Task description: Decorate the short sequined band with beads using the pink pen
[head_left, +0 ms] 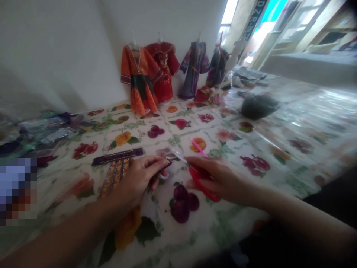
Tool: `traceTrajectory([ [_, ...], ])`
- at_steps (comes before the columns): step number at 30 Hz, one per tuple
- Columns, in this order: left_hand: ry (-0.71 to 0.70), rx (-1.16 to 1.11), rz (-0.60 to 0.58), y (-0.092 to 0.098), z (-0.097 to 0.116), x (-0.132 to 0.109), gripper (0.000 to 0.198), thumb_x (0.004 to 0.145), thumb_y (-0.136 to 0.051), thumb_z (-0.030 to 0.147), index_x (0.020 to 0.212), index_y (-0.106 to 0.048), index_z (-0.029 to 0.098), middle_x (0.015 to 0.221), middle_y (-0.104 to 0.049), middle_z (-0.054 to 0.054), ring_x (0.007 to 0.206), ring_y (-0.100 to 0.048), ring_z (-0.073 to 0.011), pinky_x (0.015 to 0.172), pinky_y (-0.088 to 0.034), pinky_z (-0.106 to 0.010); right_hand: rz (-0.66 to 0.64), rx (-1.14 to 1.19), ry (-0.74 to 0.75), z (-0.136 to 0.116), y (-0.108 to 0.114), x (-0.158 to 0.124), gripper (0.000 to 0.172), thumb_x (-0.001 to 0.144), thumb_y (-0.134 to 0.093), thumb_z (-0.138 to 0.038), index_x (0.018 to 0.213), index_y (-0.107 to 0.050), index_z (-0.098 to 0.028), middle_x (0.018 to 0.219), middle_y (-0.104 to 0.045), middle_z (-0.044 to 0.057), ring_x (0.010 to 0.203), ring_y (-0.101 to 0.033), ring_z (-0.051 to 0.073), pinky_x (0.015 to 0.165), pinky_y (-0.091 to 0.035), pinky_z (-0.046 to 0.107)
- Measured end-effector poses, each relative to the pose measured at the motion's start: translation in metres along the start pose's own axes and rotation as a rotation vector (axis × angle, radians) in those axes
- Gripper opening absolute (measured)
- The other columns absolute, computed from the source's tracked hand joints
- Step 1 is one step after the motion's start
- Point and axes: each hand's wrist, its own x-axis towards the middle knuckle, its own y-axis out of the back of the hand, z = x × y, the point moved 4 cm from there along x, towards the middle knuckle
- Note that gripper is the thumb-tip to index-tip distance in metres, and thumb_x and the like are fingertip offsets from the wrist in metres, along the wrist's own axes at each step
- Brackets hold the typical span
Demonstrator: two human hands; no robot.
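My right hand [214,176] is closed around the red handles of a pair of scissors [205,185]. The blades point up and to the left, towards my left hand [145,169]. Between the thumb and fingers of that hand is the end of a small dark fabric strip [167,162] with a yellowish edge. Behind my left wrist lies a yellow and dark striped fabric piece [113,175], partly covered by my forearm. A dark purple trimmed band [118,155] lies across its top. Just beyond the scissors is a thin pink stick [198,147], perhaps a pen.
Along the wall stand small garments: an orange dress [141,78], a red dress [164,74] and a purple robe [193,70]. Plastic-wrapped fabrics [46,128] lie at left. A dark rounded bundle [259,106] sits at right on the fruit-patterned tablecloth [228,227].
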Motion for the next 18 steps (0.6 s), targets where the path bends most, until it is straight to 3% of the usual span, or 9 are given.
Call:
traceTrajectory([
  [6, -0.059, 0.029, -0.011, 0.001, 0.0, -0.001, 0.026, 0.084, -0.069, 0.039, 0.1, -0.069, 0.018, 0.072, -0.066, -0.001, 0.041, -0.044, -0.0043, 0.037, -0.029, -0.016, -0.111, -0.002, -0.087, 0.011, 0.011, 0.006, 0.044, 0.09, -0.056, -0.059, 0.114, -0.065, -0.023, 0.079, -0.069, 0.0, 0.067, -0.062, 0.015, 0.06, -0.043, 0.027],
  [13, -0.051, 0.014, 0.007, -0.001, 0.005, -0.003, 0.022, 0.083, -0.069, 0.038, 0.088, -0.069, 0.016, 0.055, -0.055, 0.004, 0.038, -0.039, -0.0035, 0.035, -0.027, -0.015, -0.211, 0.059, -0.147, 0.016, 0.015, 0.003, 0.041, 0.09, -0.055, -0.058, 0.103, -0.069, -0.022, 0.077, -0.07, 0.002, 0.067, -0.065, 0.017, 0.062, -0.046, 0.028],
  [18, -0.044, 0.033, 0.017, 0.0, 0.006, -0.004, 0.021, 0.083, -0.068, 0.038, 0.08, -0.066, 0.017, 0.047, -0.048, 0.007, 0.033, -0.037, -0.0033, 0.033, -0.026, -0.014, -0.233, 0.048, -0.183, 0.021, 0.021, 0.001, 0.047, 0.09, -0.054, -0.059, 0.114, -0.067, -0.022, 0.083, -0.072, 0.004, 0.074, -0.067, 0.02, 0.066, -0.048, 0.03],
])
